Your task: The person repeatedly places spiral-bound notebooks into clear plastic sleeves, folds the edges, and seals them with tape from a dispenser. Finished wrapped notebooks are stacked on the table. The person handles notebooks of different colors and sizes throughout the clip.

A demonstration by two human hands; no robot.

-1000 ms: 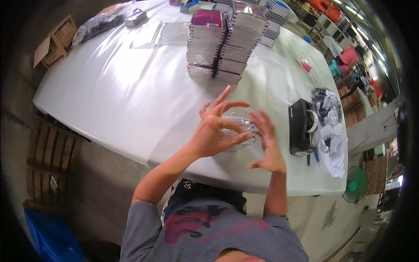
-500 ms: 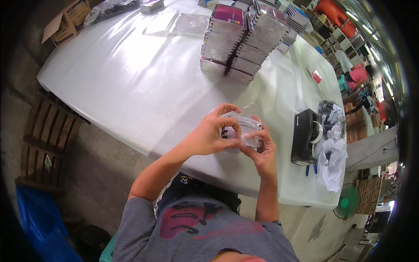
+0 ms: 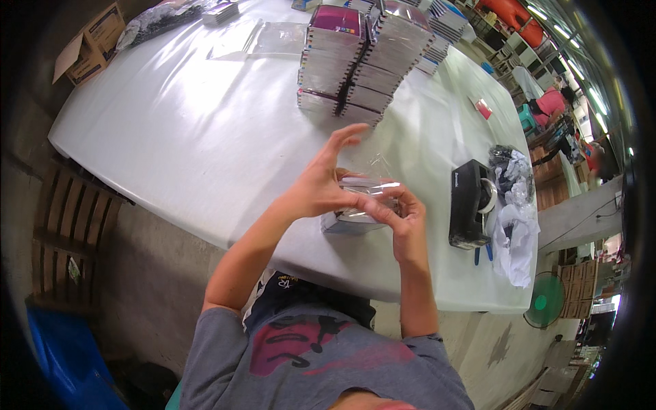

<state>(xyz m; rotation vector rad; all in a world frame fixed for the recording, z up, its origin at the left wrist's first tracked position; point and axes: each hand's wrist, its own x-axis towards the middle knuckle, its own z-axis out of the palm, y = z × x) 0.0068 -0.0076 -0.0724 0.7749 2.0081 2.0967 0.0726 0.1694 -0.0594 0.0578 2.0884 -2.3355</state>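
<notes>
Close to the table's near edge sits a small plastic-wrapped block [image 3: 350, 225], apparently of notebooks, with loose clear film standing up from its top. My right hand [image 3: 408, 222] is closed on its right side, thumb in front and fingers over the film. My left hand [image 3: 320, 183] is at the left side with the index finger raised and spread away. Its thumb reaches across the front of the wrap toward the right thumb. Part of the block is hidden behind both hands.
Tall stacks of wrapped spiral-bound notebooks [image 3: 333, 65] rise at the far middle of the white table [image 3: 171, 143]. To the right are a black tape dispenser [image 3: 468, 205], a blue-handled tool [image 3: 484, 253] and crumpled plastic [image 3: 514, 236]. Flat clear bags [image 3: 277, 39] lie at the back.
My left hand has opened from a pinch at the film, its index finger now lifted up and away. The block's lower front shows more. The whole view has shifted slightly.
</notes>
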